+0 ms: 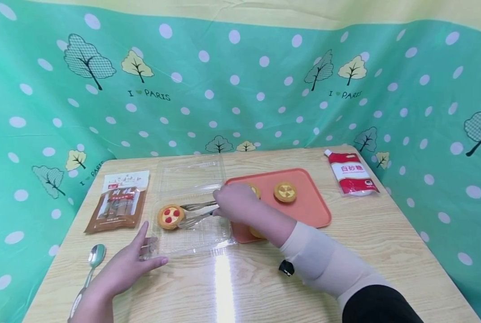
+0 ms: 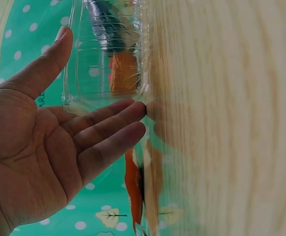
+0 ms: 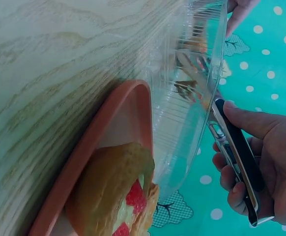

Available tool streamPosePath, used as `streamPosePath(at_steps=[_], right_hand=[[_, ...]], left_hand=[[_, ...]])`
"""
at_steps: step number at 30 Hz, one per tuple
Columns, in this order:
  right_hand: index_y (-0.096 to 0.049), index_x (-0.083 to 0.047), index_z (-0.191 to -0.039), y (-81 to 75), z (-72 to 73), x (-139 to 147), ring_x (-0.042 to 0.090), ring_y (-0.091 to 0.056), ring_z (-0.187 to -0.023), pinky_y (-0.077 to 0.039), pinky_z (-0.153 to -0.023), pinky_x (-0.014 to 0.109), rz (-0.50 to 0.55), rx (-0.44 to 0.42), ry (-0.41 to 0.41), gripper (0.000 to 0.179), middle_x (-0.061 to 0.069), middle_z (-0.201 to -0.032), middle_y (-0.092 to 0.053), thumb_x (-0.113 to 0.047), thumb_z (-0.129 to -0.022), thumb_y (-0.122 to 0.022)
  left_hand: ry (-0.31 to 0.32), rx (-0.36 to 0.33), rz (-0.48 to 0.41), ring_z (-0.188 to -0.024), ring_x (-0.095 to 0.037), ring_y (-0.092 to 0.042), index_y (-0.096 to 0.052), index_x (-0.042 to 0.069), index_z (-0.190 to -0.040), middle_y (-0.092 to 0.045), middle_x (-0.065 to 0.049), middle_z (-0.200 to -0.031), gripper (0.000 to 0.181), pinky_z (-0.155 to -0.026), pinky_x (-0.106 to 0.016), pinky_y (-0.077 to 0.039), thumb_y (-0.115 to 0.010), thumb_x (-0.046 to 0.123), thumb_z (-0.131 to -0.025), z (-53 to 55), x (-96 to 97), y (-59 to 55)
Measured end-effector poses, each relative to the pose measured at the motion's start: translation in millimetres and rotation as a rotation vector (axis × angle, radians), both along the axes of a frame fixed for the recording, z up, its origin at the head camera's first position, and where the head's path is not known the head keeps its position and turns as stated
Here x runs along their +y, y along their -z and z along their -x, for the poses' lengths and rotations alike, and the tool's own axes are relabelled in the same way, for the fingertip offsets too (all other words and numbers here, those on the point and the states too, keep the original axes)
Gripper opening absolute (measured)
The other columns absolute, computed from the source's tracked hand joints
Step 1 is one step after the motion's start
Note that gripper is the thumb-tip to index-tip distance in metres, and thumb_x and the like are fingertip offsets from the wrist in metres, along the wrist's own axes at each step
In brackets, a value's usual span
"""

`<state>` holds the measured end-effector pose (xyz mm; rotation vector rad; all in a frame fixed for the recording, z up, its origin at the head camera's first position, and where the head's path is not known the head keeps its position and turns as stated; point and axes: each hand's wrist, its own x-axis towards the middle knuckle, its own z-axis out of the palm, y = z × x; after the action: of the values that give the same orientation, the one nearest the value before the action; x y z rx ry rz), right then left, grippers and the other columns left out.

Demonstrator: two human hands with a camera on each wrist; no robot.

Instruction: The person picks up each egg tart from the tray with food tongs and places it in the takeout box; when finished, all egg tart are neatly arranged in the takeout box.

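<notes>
My right hand (image 1: 236,202) grips metal tongs (image 3: 236,147) with dark handles, reaching in over a clear plastic container (image 1: 192,242) with its lid folded back. At its left end is a round tart (image 1: 171,217) with red pieces on top. The tong tips are at the tart's right side, one above and one below; whether they pinch it I cannot tell. Thumb and fingers spread, my left hand (image 1: 129,264) stands at the container's left front corner, its fingers against the clear wall in the left wrist view.
An orange-pink tray (image 1: 309,215) holds a tart (image 1: 285,192) and others partly hidden by my right arm. Left lie a brown cinnamon packet (image 1: 119,206) and a spoon (image 1: 97,255). A red and white sugar bag (image 1: 351,172) lies back right. A patterned curtain (image 1: 240,103) surrounds the table.
</notes>
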<state>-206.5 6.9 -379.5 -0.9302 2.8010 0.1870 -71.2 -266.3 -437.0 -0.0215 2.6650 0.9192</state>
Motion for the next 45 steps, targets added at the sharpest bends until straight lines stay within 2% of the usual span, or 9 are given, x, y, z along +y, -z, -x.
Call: streamPosePath(at_steps=[4, 10, 14, 17, 22, 26, 32, 39, 45], right_hand=[[-0.060, -0.021, -0.101, -0.9, 3.6, 9.6, 0.012, -0.057, -0.068, -0.048, -0.050, 0.032, 0.044, -0.046, 0.021, 0.037, -0.008, -0.080, -0.058, -0.056, -0.089, -0.064], [-0.061, -0.023, -0.092, -11.3, 11.3, 35.8, 0.012, -0.056, -0.069, -0.049, -0.064, 0.030, 0.157, -0.130, 0.064, 0.030, -0.008, -0.078, -0.060, -0.052, -0.090, -0.065], [-0.061, -0.021, -0.085, -22.5, 15.7, 55.6, 0.015, -0.054, -0.065, -0.047, -0.061, 0.030, 0.198, -0.156, 0.112, 0.034, -0.004, -0.073, -0.059, -0.055, -0.090, -0.064], [-0.060, -0.020, -0.081, -28.6, 19.8, 73.1, 0.016, -0.054, -0.060, -0.046, -0.055, 0.031, 0.237, -0.217, 0.177, 0.036, -0.001, -0.072, -0.058, -0.056, -0.090, -0.064], [-0.063, -0.022, -0.086, -33.8, 28.1, 105.5, 0.019, -0.057, -0.060, -0.048, -0.054, 0.034, 0.276, -0.277, 0.259, 0.037, 0.001, -0.076, -0.060, -0.058, -0.091, -0.060], [-0.064, -0.021, -0.089, -34.5, 33.4, 132.1, 0.020, -0.056, -0.068, -0.046, -0.059, 0.033, 0.305, -0.295, 0.291, 0.038, 0.003, -0.078, -0.060, -0.058, -0.092, -0.058], [-0.066, -0.019, -0.089, -34.7, 36.9, 173.2, 0.021, -0.056, -0.070, -0.047, -0.060, 0.032, 0.355, -0.363, 0.330, 0.038, 0.006, -0.080, -0.061, -0.057, -0.091, -0.061], [-0.064, -0.014, -0.093, -35.1, 35.7, 215.1, 0.021, -0.055, -0.066, -0.046, -0.057, 0.031, 0.350, -0.404, 0.364, 0.040, 0.009, -0.081, -0.062, -0.054, -0.093, -0.060], [-0.060, -0.011, -0.086, -32.5, 32.3, 254.1, 0.022, -0.054, -0.061, -0.044, -0.056, 0.033, 0.386, -0.416, 0.411, 0.045, 0.010, -0.077, -0.058, -0.055, -0.094, -0.058]], left_hand=[[-0.002, 0.004, -0.007, -0.132, -0.056, -0.039, 0.010, 0.012, -0.158, -0.043, -0.028, -0.147, 0.121, -0.102, -0.068, -0.036, -0.069, 0.062, -0.081, -0.6, -0.1, 1.5], [-0.009, -0.010, -0.010, -0.133, -0.057, -0.035, 0.011, 0.012, -0.157, -0.041, -0.029, -0.148, 0.122, -0.103, -0.069, -0.034, -0.069, 0.062, -0.081, -2.1, -0.8, 2.7], [-0.014, -0.022, -0.016, -0.134, -0.057, -0.035, 0.011, 0.012, -0.157, -0.040, -0.030, -0.149, 0.122, -0.103, -0.069, -0.034, -0.069, 0.063, -0.080, -2.1, -1.4, 2.9], [-0.017, -0.032, -0.019, -0.134, -0.056, -0.035, 0.011, 0.012, -0.157, -0.041, -0.029, -0.149, 0.123, -0.103, -0.069, -0.034, -0.068, 0.064, -0.080, -1.7, -1.3, 3.2], [-0.017, -0.038, -0.021, -0.134, -0.056, -0.035, 0.012, 0.013, -0.157, -0.040, -0.029, -0.149, 0.122, -0.103, -0.068, -0.034, -0.068, 0.064, -0.081, -1.5, -0.8, 3.6], [-0.018, -0.037, -0.029, -0.134, -0.056, -0.035, 0.013, 0.014, -0.157, -0.039, -0.029, -0.149, 0.121, -0.103, -0.068, -0.034, -0.068, 0.063, -0.082, -1.4, -0.4, 3.5], [-0.013, -0.024, -0.033, -0.133, -0.055, -0.037, 0.011, 0.013, -0.157, -0.041, -0.029, -0.148, 0.120, -0.103, -0.068, -0.035, -0.069, 0.061, -0.082, -1.4, 0.6, 1.5], [-0.016, -0.040, -0.039, -0.134, -0.054, -0.037, 0.013, 0.013, -0.157, -0.040, -0.030, -0.149, 0.120, -0.103, -0.067, -0.035, -0.068, 0.061, -0.083, -1.3, 0.1, 0.8], [-0.010, -0.036, -0.028, -0.134, -0.054, -0.037, 0.012, 0.011, -0.157, -0.041, -0.029, -0.148, 0.120, -0.103, -0.068, -0.034, -0.068, 0.061, -0.083, 0.1, 0.4, 0.5]])
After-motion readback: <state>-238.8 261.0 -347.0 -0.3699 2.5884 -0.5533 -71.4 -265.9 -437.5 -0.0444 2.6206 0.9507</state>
